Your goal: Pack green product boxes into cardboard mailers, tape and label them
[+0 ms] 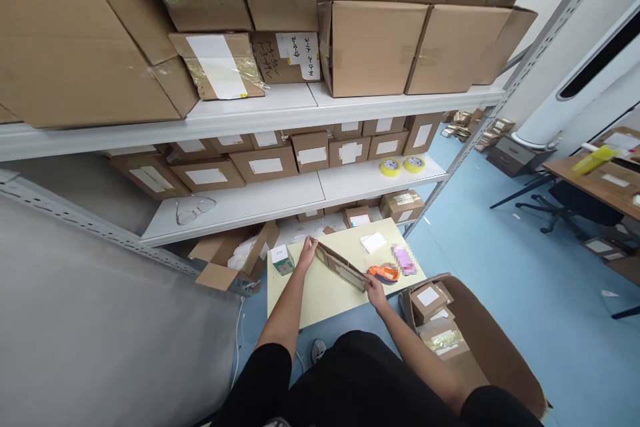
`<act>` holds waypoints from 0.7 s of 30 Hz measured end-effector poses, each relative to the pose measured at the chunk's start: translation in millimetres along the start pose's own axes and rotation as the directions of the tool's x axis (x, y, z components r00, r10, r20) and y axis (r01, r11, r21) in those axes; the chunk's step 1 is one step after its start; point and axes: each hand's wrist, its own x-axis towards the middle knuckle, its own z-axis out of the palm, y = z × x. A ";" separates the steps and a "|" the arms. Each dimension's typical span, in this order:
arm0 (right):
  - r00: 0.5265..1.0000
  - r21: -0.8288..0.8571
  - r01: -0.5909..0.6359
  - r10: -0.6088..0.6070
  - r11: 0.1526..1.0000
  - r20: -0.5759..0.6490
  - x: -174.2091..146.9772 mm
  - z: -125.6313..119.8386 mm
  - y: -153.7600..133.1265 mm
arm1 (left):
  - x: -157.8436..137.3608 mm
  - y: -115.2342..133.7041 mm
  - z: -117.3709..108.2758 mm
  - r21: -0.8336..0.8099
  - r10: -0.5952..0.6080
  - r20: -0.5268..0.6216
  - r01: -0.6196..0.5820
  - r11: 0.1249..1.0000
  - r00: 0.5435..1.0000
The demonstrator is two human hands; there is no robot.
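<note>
A flat brown cardboard piece, perhaps a folded box [343, 267], is held tilted above the pale yellow table [320, 307]. My left hand [307, 253] grips its far left end, and my right hand [374, 290] grips its near right end. Just beyond my right hand lies an orange tape dispenser [384, 273]. A pink blurred item [404, 260] is to the right of that. White paper [373, 242] rests toward the table's back. A small white and green box [283, 259] stands left of my left hand.
A large open carton [500, 340] with several small boxes stands to the right. Another open carton [220, 273] is at the left. Grey shelves [260, 208] in front carry many boxes, two yellow tape rolls [390, 167] and glasses [193, 211]. A desk [590, 180] stands far right.
</note>
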 end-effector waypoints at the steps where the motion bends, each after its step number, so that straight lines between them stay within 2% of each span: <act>1: 1.000 0.007 -0.020 0.020 1.000 0.004 -0.5 0.0 0.4 | 1.7 -0.2 -0.7 -0.025 0.020 0.054 -0.018 1.000 0.998; 3: 0.998 0.017 -0.055 0.055 0.998 0.006 0.0 1.4 -0.5 | 1.4 -2.4 -1.9 -0.080 0.039 0.125 -0.030 0.996 0.991; 7: 0.995 0.067 -0.095 0.096 0.993 -0.011 10.1 12.2 -8.6 | -9.4 -16.2 -10.5 -0.146 0.059 0.146 -0.038 0.989 0.988; 12: 0.997 0.115 -0.045 0.037 0.992 0.072 36.5 40.8 -22.8 | -31.1 -47.2 -29.2 -0.157 0.124 0.234 -0.089 0.984 0.964; 16: 0.995 0.107 -0.017 0.006 0.994 0.101 52.2 56.1 -29.5 | -39.5 -66.3 -38.2 -0.163 0.125 0.169 -0.097 0.982 0.978; 21: 0.981 0.056 0.065 -0.074 0.996 0.181 57.9 51.6 -21.9 | -33.7 -70.5 -31.0 -0.090 0.047 0.015 -0.045 0.995 0.999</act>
